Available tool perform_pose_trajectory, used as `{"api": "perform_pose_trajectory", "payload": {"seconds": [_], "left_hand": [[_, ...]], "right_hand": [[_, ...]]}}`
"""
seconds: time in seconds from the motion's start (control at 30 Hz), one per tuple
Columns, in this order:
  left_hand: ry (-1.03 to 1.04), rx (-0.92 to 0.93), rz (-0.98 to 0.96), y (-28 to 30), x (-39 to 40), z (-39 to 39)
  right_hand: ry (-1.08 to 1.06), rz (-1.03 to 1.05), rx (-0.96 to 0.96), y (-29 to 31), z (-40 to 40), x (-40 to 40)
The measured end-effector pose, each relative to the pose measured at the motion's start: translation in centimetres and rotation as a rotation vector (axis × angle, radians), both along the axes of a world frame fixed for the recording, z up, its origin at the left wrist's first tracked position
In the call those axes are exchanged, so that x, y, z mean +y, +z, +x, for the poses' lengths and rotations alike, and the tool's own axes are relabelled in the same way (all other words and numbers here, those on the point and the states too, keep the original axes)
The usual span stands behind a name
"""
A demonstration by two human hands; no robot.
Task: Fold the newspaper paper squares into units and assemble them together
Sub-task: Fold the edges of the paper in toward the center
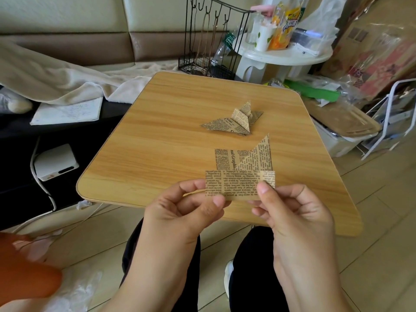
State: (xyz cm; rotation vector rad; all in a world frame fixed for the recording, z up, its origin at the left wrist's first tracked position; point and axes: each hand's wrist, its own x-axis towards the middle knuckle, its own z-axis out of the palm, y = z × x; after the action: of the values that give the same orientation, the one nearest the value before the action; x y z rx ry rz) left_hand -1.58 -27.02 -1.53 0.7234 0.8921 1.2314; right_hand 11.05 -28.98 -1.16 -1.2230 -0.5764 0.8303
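**Both Hands Held a Part-Folded Newspaper Square Over the Table**

While the wooden table [171, 140] filled the middle of the head view, the left hand [180, 212] pinched the lower left edge of a partly folded newspaper square [243, 174] between thumb and fingers. The right hand [292, 212] pinched its lower right edge, thumb on top. One pointed flap rose toward the centre right of the frame. Folded newspaper units [234, 121] lay on the table above it, apart from the held piece. A black wire rack [211, 41] stood at the upper centre.
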Motion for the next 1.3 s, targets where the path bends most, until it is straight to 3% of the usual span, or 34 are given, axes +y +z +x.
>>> {"api": "perform_pose_trajectory", "payload": {"seconds": [0.5, 0.77, 1.2, 1.3], "left_hand": [[-0.065, -0.103, -0.045, -0.03, -0.07, 0.12], [-0.157, 0.014, -0.037, 0.18, 0.43, 0.26], [-0.046, -0.008, -0.055, 0.13, 0.2, 0.45], [-0.041, -0.01, -0.051, 0.05, 0.29, 0.39]], "right_hand": [[0.036, 0.005, 0.049, 0.07, -0.15, -0.03], [0.034, 0.005, -0.015, 0.48, -0.38, -0.17], [0.108, -0.012, 0.138, 0.7, -0.3, -0.18], [0.227, -0.04, 0.066, 0.87, -0.23, -0.21]]}}
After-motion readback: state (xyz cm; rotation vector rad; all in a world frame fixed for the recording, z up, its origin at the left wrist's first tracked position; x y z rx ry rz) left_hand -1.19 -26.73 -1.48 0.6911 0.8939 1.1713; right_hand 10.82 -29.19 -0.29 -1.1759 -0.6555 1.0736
